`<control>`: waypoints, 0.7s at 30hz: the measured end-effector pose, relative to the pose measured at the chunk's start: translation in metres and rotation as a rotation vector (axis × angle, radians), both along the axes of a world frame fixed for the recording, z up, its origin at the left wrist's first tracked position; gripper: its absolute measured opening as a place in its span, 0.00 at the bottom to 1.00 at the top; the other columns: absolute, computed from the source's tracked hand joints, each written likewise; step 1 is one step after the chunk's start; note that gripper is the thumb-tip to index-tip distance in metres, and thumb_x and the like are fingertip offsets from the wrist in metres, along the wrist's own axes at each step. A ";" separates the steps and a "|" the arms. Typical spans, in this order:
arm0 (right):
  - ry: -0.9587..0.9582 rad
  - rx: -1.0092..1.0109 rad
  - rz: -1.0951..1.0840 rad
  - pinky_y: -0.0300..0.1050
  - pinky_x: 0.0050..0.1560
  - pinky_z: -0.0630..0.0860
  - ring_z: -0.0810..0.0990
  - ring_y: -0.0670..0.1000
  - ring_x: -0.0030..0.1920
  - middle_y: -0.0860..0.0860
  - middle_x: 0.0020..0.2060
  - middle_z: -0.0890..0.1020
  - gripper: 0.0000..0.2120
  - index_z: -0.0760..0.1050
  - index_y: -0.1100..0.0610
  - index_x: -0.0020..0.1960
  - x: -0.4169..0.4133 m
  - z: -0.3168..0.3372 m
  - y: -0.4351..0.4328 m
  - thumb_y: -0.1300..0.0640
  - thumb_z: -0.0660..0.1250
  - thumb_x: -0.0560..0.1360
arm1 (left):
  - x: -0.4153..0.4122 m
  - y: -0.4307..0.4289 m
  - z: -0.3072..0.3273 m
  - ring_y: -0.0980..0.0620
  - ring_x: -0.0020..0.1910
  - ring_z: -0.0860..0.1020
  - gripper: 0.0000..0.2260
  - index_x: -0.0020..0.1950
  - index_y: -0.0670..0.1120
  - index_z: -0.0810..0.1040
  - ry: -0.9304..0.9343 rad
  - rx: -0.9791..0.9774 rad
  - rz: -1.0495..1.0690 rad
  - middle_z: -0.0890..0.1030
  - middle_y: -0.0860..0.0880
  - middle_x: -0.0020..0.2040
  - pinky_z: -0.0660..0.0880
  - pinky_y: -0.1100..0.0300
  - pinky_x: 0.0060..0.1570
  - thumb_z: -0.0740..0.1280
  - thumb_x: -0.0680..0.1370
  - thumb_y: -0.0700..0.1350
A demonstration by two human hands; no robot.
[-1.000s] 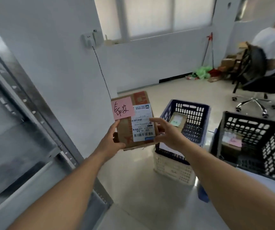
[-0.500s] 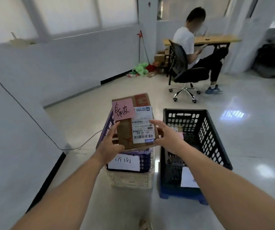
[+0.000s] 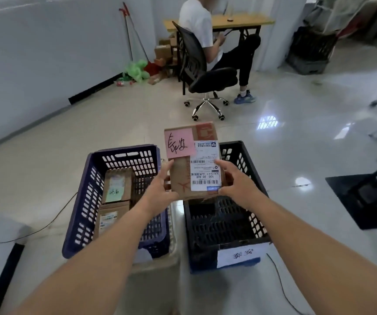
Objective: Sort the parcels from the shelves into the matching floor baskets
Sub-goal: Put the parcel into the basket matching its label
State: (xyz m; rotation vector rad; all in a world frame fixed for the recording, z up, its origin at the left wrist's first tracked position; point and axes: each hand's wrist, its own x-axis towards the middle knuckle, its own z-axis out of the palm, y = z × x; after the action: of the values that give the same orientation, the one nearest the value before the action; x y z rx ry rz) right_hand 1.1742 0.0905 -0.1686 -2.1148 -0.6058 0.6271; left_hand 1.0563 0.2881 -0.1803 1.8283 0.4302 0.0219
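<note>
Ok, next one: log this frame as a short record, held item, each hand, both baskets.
held item: cardboard parcel, pink note and shipping label on top
left hand: grips parcel's left edge
right hand: grips parcel's right edge
parcel position: in the air, over black basket's left side
blue basket: two parcels inside
black basket: white handwritten label on front

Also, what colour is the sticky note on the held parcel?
The sticky note on the parcel is pink, with dark handwriting; the head view shows it best.

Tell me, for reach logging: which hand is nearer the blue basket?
Left. The left hand is at the right rim of the blue basket, the right hand over the black basket.
</note>
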 end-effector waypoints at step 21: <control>0.171 -0.185 -0.002 0.37 0.50 0.73 0.73 0.45 0.55 0.45 0.66 0.74 0.38 0.58 0.40 0.73 0.223 -0.152 -0.043 0.68 0.66 0.73 | 0.227 -0.057 -0.146 0.61 0.57 0.72 0.38 0.78 0.56 0.52 0.300 -0.081 0.079 0.66 0.51 0.69 0.74 0.71 0.46 0.62 0.76 0.28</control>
State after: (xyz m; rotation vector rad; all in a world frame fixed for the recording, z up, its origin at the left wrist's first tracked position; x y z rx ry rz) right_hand 1.3972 0.0477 -0.3208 -2.2026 -0.4651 0.8825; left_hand 1.2832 0.2314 -0.3260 1.7385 0.7036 -0.2154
